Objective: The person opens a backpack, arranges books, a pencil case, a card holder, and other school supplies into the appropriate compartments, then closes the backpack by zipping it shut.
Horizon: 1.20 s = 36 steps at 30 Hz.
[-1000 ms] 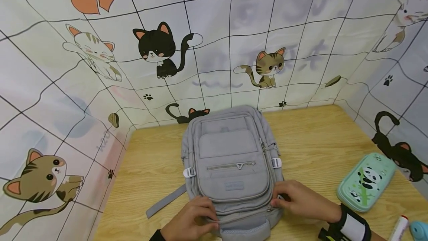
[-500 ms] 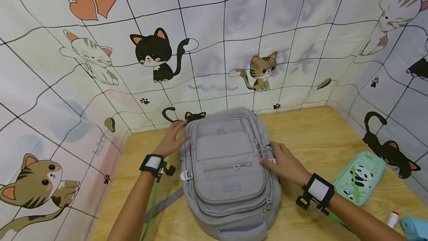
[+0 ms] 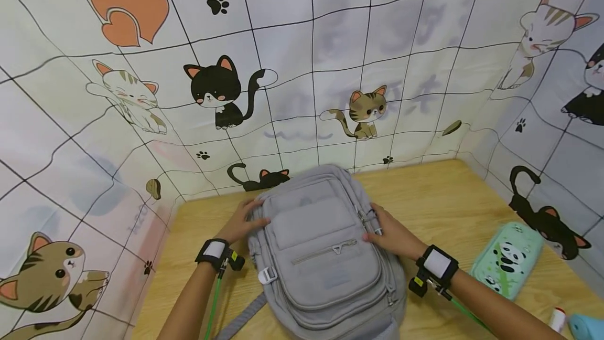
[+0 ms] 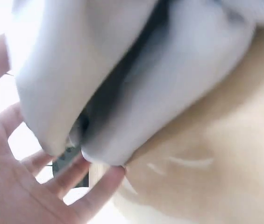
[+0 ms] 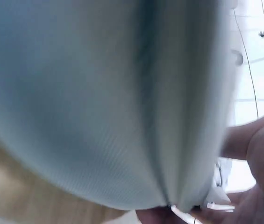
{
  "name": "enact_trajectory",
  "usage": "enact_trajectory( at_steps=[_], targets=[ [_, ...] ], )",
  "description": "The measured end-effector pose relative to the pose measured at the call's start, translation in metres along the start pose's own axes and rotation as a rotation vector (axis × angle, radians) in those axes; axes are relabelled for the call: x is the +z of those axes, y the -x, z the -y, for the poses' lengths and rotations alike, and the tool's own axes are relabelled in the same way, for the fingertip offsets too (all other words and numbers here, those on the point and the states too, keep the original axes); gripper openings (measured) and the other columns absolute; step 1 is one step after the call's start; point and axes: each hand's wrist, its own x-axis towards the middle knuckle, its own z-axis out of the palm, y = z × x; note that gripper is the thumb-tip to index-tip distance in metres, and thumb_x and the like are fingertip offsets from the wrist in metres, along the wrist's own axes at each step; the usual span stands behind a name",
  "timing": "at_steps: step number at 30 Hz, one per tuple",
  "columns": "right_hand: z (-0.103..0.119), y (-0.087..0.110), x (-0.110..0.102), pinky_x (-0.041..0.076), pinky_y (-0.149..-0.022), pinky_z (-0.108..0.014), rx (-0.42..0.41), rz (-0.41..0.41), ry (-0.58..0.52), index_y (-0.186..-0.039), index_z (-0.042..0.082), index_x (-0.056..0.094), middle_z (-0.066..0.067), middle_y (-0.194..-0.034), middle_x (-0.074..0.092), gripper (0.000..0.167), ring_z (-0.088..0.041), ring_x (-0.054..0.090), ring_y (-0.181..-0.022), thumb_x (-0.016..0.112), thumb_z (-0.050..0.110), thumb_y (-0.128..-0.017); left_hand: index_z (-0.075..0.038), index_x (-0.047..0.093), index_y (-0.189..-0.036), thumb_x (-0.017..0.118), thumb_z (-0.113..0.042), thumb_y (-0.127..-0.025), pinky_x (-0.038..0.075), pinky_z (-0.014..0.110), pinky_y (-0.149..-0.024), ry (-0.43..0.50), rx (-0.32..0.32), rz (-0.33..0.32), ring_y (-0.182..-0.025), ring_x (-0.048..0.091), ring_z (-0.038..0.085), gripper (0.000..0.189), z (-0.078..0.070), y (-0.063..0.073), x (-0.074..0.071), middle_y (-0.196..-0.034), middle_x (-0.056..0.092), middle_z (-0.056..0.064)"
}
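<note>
A grey backpack lies front side up on the wooden table, a little tilted to one side. My left hand holds its upper left side, thumb over the front edge and fingers along the side. Opposite, my right hand grips the right side near the white buckle, its thumb on the front panel. In the left wrist view, spread fingers touch the folds of the grey fabric. The right wrist view is mostly filled by the bag's side, with fingertips partly hidden below it.
A mint-green pencil case with pandas lies to the right on the table. Nearer stand out a red-capped marker and a light-blue object, cut by the frame edge. A cat-patterned cloth encloses the back and sides.
Both hands left the zip area at the bag's lower end and took its upper sides. Since then the backpack has turned slightly and shifted toward me between them.
</note>
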Motion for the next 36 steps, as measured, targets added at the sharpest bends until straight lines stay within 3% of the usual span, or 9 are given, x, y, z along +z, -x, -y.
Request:
enact_trajectory(
  at_steps=[4,10,14,17,22,27,31,34,36],
  targets=[
    [-0.004,-0.017,-0.011,0.03,-0.102,-0.057,-0.056,0.087,-0.025,-0.147,0.005,0.012,-0.023,-0.148,0.023,0.088,-0.041,0.027,-0.134,0.067,0.033,-0.083,-0.031,0.035,-0.14,0.062,-0.056,-0.08,0.031,0.058,-0.1,0.004,-0.024,-0.054,-0.134,0.025,0.036,0.071,-0.009,0.047,0.004,-0.148,0.016,0.01],
    [-0.012,-0.043,-0.013,0.03,-0.103,-0.054,-0.152,0.302,-0.013,-0.148,0.011,0.011,-0.016,-0.151,0.02,0.09,-0.036,0.027,-0.136,0.066,0.039,-0.083,-0.021,0.036,-0.14,0.068,-0.045,-0.079,0.049,0.03,-0.076,0.044,-0.068,-0.134,-0.123,0.036,0.036,0.073,-0.022,0.125,0.025,-0.142,0.018,0.017],
    [-0.011,-0.053,-0.018,0.033,-0.1,-0.055,-0.205,0.356,-0.003,-0.147,0.008,0.011,-0.019,-0.15,0.021,0.089,-0.039,0.031,-0.133,0.065,0.038,-0.083,-0.023,0.034,-0.14,0.068,-0.048,-0.077,0.049,0.023,-0.071,0.068,-0.127,-0.138,-0.123,0.035,0.034,0.076,-0.031,0.144,0.036,-0.14,0.017,0.016],
    [-0.007,-0.052,-0.025,0.035,-0.098,-0.054,-0.194,0.355,-0.007,-0.148,0.01,0.01,-0.02,-0.149,0.024,0.088,-0.04,0.033,-0.131,0.064,0.037,-0.084,-0.023,0.034,-0.141,0.066,-0.053,-0.077,0.049,0.029,-0.074,-0.027,-0.111,-0.154,-0.118,0.042,0.03,0.078,-0.036,0.145,0.03,-0.137,0.022,0.013],
    [0.006,-0.024,-0.04,0.043,-0.091,-0.052,-0.081,0.275,-0.033,-0.148,0.013,0.008,-0.021,-0.146,0.026,0.082,-0.044,0.036,-0.127,0.057,0.043,-0.089,-0.026,0.026,-0.144,0.061,-0.053,-0.082,0.043,0.053,-0.091,-0.166,0.011,-0.169,-0.123,0.04,0.031,0.077,-0.048,0.118,-0.021,-0.139,0.029,0.012],
    [0.019,0.043,-0.047,0.039,-0.089,-0.061,0.066,0.154,-0.059,-0.145,-0.002,0.013,-0.031,-0.144,0.022,0.084,-0.055,0.029,-0.125,0.054,0.046,-0.089,-0.038,0.009,-0.145,0.055,-0.046,-0.089,0.028,0.062,-0.101,-0.077,0.113,-0.019,-0.138,0.019,0.031,0.073,-0.063,0.031,-0.058,-0.152,0.015,0.004],
    [0.02,0.084,-0.026,0.038,-0.091,-0.06,0.096,0.086,-0.026,-0.141,-0.01,0.016,-0.038,-0.139,0.026,0.089,-0.054,0.034,-0.122,0.06,0.044,-0.086,-0.04,0.002,-0.146,0.054,-0.047,-0.089,0.027,0.062,-0.102,-0.05,0.08,0.19,-0.141,0.014,0.033,0.077,-0.058,-0.028,-0.045,-0.155,0.004,0.002],
    [0.016,0.1,-0.009,0.041,-0.089,-0.057,0.056,-0.016,0.045,-0.139,-0.011,0.021,-0.037,-0.132,0.038,0.09,-0.049,0.045,-0.116,0.068,0.039,-0.081,-0.039,-0.001,-0.146,0.058,-0.053,-0.084,0.021,0.061,-0.106,-0.016,0.039,0.321,-0.142,0.007,0.03,0.087,-0.045,-0.051,-0.018,-0.156,-0.002,-0.002],
    [0.013,0.105,-0.003,0.04,-0.089,-0.057,0.038,-0.084,0.096,-0.139,-0.009,0.025,-0.034,-0.13,0.043,0.09,-0.046,0.049,-0.114,0.073,0.035,-0.077,-0.043,-0.002,-0.145,0.061,-0.058,-0.078,0.018,0.059,-0.108,0.024,0.027,0.356,-0.143,0.006,0.026,0.093,-0.033,-0.061,-0.002,-0.155,-0.003,-0.011]
  ],
)
